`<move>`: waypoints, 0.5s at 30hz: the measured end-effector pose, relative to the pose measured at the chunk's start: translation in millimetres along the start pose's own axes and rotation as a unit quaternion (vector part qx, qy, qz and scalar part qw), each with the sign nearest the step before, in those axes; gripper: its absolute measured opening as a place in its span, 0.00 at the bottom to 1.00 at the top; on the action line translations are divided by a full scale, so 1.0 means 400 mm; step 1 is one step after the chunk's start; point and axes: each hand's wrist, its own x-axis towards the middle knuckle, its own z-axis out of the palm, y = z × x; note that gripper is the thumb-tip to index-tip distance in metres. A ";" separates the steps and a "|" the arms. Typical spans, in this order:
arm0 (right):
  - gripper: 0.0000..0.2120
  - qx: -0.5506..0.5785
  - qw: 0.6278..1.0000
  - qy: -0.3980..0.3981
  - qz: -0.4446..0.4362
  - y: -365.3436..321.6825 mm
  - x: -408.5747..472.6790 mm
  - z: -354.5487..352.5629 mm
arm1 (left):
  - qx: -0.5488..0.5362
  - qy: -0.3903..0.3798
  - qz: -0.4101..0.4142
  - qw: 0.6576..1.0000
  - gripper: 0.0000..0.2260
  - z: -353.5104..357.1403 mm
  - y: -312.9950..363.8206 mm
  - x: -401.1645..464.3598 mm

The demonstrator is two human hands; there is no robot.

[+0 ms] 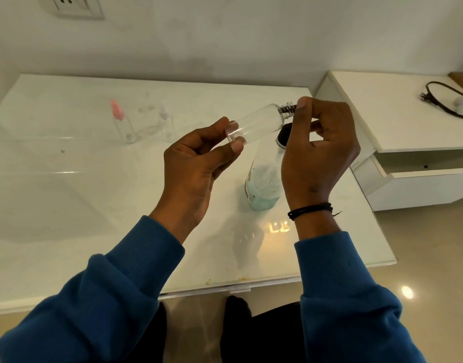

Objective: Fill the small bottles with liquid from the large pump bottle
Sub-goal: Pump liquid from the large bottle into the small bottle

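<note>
Held up over the white counter [68, 179]: one small clear bottle [259, 124], lying nearly sideways, base toward the left, threaded neck toward the right and tilted a little upward. Uncapped, and looks empty.

Left hand [199, 163]: fingers and thumb curled round the bottle's base, pinching it at the rim. Right hand [319, 150]: thumb and fingertips closed at the bottle's threaded neck; whether a cap sits between them cannot be told. Black cord bracelet [310, 210] on the right wrist. Blue sleeves [120, 284] on both arms.

Just below and behind the right hand, standing on the counter: the large bottle [263, 184], clear, with pale blue-green liquid in its lower part and a dark top [284, 136] partly hidden by the hand. Not touched by either hand.

Farther back on the left of the counter, well apart from the hands: a cluster of small clear bottles, blurred. One with a pink spray top [117, 112], one with a whitish spray top [164, 113], and another clear one [146, 121] between them, its shape hard to make out.

To the right, beside the counter: a white cabinet [408, 132] with a black cable [442, 100] lying on top. On the wall at upper left, a white socket plate [73, 6].
</note>
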 end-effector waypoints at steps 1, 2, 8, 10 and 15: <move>0.07 0.002 1.000 0.002 -0.001 -0.002 0.000 -0.001 | 0.002 -0.001 0.001 1.000 0.15 0.001 -0.001 0.000; 0.07 0.003 1.000 0.002 -0.003 -0.002 0.001 -0.001 | 0.003 -0.002 0.002 1.000 0.15 0.001 -0.002 0.001; 0.07 -0.008 1.000 -0.007 -0.012 0.004 -0.006 0.008 | 0.000 0.007 0.001 1.000 0.16 -0.001 0.004 0.003; 0.07 0.000 1.000 0.001 -0.009 0.002 -0.005 0.006 | -0.002 0.008 -0.001 1.000 0.16 0.000 0.002 0.001; 0.06 0.015 1.000 0.015 0.000 0.002 -0.007 0.006 | 0.003 0.006 -0.002 1.000 0.17 0.001 -0.004 0.001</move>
